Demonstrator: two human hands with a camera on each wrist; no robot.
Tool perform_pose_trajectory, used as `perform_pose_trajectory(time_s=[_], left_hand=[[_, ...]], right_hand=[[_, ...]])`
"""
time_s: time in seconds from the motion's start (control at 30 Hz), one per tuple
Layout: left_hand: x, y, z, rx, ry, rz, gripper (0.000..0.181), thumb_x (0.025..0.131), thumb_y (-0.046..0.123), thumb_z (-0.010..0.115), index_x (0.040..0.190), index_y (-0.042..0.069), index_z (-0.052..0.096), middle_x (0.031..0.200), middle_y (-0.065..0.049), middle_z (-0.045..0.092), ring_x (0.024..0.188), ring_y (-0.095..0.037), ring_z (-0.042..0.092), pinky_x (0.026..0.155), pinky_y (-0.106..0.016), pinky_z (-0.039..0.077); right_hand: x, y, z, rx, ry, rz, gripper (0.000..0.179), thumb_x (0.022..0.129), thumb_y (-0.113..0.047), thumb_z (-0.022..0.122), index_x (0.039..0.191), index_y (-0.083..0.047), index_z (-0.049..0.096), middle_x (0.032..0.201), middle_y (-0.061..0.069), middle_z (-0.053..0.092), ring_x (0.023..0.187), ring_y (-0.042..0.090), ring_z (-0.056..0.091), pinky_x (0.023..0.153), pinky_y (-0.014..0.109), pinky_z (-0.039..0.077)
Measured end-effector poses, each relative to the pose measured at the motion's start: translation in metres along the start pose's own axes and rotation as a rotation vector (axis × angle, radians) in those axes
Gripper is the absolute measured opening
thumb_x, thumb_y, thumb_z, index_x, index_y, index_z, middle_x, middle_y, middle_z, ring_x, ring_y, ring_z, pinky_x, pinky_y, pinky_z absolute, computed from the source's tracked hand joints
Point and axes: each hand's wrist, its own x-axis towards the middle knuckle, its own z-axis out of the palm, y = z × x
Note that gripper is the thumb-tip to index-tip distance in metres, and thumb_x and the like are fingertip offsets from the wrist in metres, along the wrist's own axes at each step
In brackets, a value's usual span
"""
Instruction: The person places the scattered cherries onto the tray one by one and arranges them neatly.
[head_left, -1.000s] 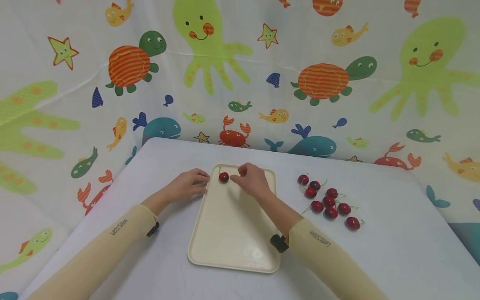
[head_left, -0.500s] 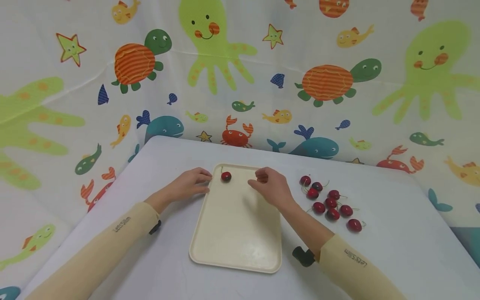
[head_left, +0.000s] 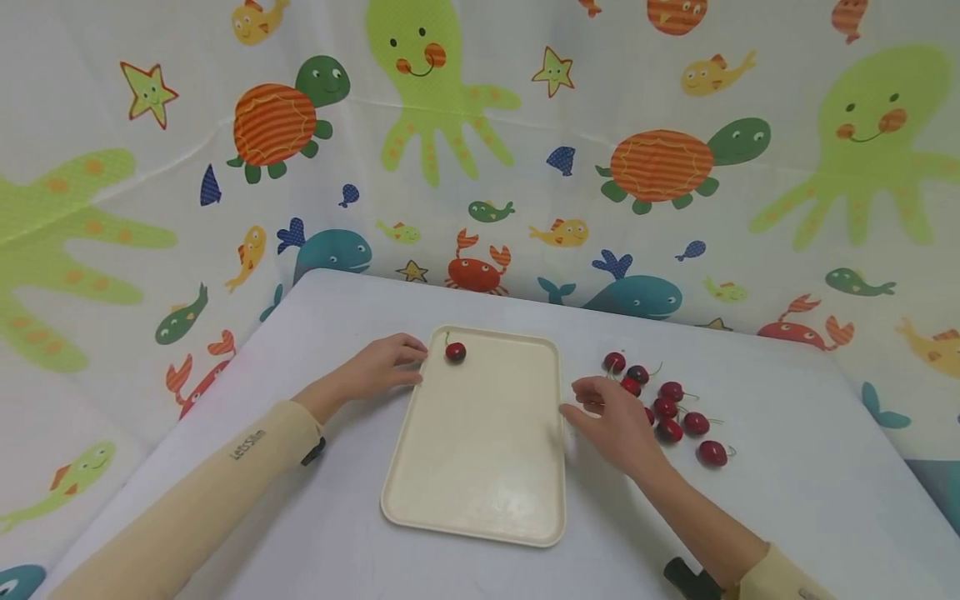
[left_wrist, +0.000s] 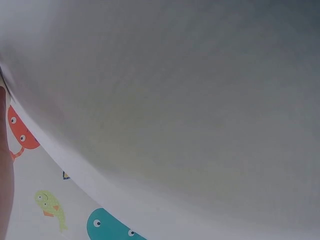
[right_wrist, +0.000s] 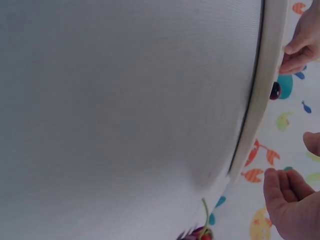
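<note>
A single dark red cherry (head_left: 455, 352) with a green stem lies near the far left corner of the cream tray (head_left: 480, 450). The fingertips of my left hand (head_left: 390, 364) rest against the tray's left rim, fingers loosely bent. Just past the right rim, my right hand (head_left: 615, 421) hovers between the tray and a loose group of cherries (head_left: 670, 431), thumb and fingers apart, holding nothing; it hides part of the group. In the right wrist view the right hand (right_wrist: 295, 205) appears with spread thumb, and several cherries (right_wrist: 200, 234) show at the bottom edge.
The white table (head_left: 787, 492) carries both the tray and the cherries. Behind it hangs a curtain (head_left: 555, 183) printed with sea animals. Mostly blurred white table surface (left_wrist: 175, 125) fills the left wrist view.
My right hand has moved right, from beside the cherry on the tray, across the tray to the near side of the cherry group. The left hand has stayed at the left rim.
</note>
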Motion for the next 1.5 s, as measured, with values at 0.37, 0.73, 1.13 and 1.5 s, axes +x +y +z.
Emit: perform_pose_trajectory(time_s=[0.37, 0.73, 1.13, 1.5], left_hand=[[0.001, 0.002, 0.000, -0.007, -0.007, -0.030, 0.044, 0.084, 0.026, 0.067, 0.124, 0.009, 0.058, 0.127, -0.006, 0.052, 0.122, -0.024, 0.046, 0.102, -0.043, 0.041], [0.000, 0.000, 0.000, 0.001, -0.007, -0.037, 0.044, 0.084, 0.027, 0.066, 0.124, 0.010, 0.059, 0.127, -0.005, 0.052, 0.121, -0.023, 0.046, 0.102, -0.042, 0.042], [0.000, 0.000, 0.000, 0.012, -0.002, -0.012, 0.044, 0.084, 0.027, 0.067, 0.124, 0.009, 0.059, 0.126, -0.006, 0.052, 0.121, -0.023, 0.046, 0.102, -0.042, 0.041], [0.000, 0.001, 0.000, 0.013, 0.007, -0.016, 0.043, 0.084, 0.024, 0.067, 0.123, 0.007, 0.059, 0.125, -0.007, 0.052, 0.120, -0.024, 0.047, 0.101, -0.043, 0.042]], right_hand=[[-0.020, 0.024, -0.022, -0.045, 0.042, 0.008, 0.046, 0.080, -0.036, 0.070, 0.117, -0.012, 0.057, 0.113, 0.008, 0.063, 0.105, 0.026, 0.062, 0.084, 0.038, 0.053], [-0.027, 0.032, -0.026, -0.053, -0.013, 0.047, 0.051, 0.080, -0.039, 0.069, 0.120, -0.010, 0.055, 0.114, 0.011, 0.062, 0.108, 0.029, 0.060, 0.086, 0.040, 0.052], [-0.037, 0.047, -0.044, -0.110, -0.023, 0.061, 0.051, 0.082, -0.041, 0.066, 0.121, -0.011, 0.055, 0.115, 0.010, 0.061, 0.107, 0.030, 0.060, 0.083, 0.041, 0.053], [-0.049, 0.067, -0.062, -0.173, -0.025, 0.139, 0.056, 0.082, -0.041, 0.066, 0.122, -0.004, 0.053, 0.117, 0.019, 0.058, 0.108, 0.037, 0.057, 0.082, 0.044, 0.054]])
